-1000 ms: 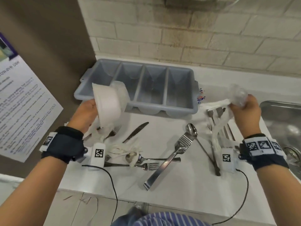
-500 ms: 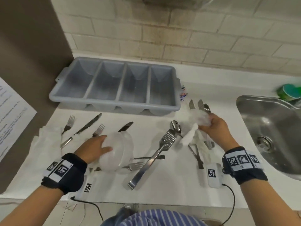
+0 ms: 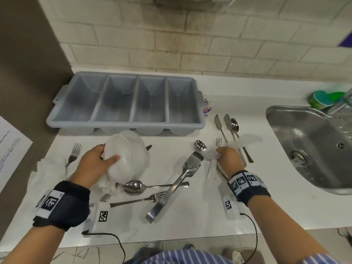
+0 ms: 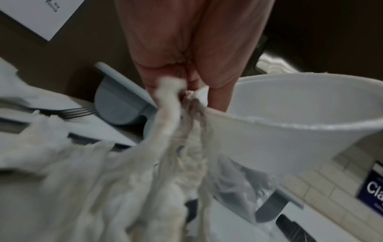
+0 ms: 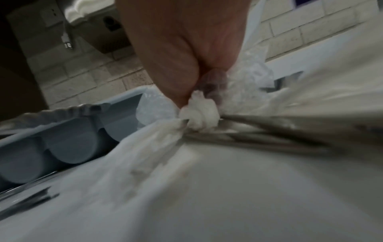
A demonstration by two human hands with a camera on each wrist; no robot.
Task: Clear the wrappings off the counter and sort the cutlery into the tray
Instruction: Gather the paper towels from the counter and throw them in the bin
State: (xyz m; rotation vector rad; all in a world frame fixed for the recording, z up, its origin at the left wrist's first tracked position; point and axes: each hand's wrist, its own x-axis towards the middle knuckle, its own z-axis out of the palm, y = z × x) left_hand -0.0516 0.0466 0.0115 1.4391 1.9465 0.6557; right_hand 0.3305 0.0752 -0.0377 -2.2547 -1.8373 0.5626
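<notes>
My left hand (image 3: 99,161) grips a white plastic tub (image 3: 122,159) together with a bunch of paper wrapping (image 4: 165,155), just in front of the grey four-slot cutlery tray (image 3: 125,126). My right hand (image 3: 226,155) pinches a wad of paper and clear plastic wrapping (image 3: 245,141) (image 5: 199,113) low over the counter, right of the tray. Loose cutlery lies between the hands: tongs (image 3: 175,185), a spoon (image 3: 137,186), a fork (image 3: 137,201). More forks and a spoon (image 3: 234,128) lie beyond my right hand. All tray slots look empty.
A steel sink (image 3: 312,147) is set into the counter at the right, with a green sponge (image 3: 322,100) behind it. A fork (image 3: 73,153) and crumpled paper towel (image 3: 47,168) lie at the left. A brown wall with a notice (image 3: 11,147) bounds the left side.
Both hands came down from in front of the tray to the counter. The left hand carried the tub down, then back toward the tray. The right hand lowered its wrapping among the right-side cutlery.
</notes>
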